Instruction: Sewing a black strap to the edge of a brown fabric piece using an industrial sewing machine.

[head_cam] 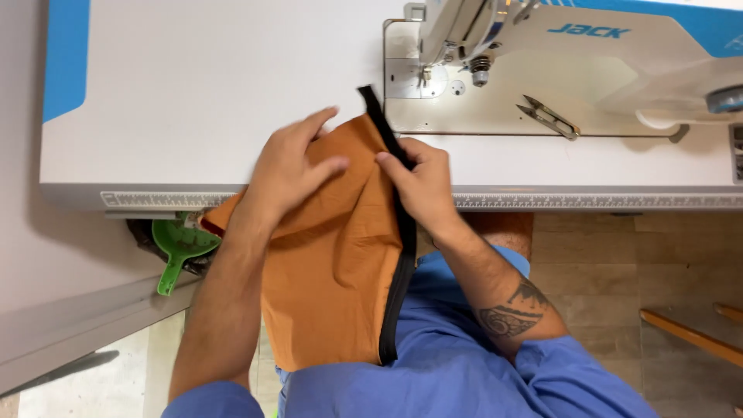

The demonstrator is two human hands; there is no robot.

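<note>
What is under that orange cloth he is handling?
Under the orange cloth lie the white table edge and the person's blue-clad lap. Whatever else it covers is hidden.

Blue logo label (589, 31) on the white sewing machine (588, 70), top right.

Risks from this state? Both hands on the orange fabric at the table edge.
1. Most of the orange fabric hangs off the table; its weight could drag the black strip out of line under the right hand.
2. The left hand presses on folds, so a crease may get caught.
3. The snips lie loose beside the sewing machine and could snag cloth.
</note>
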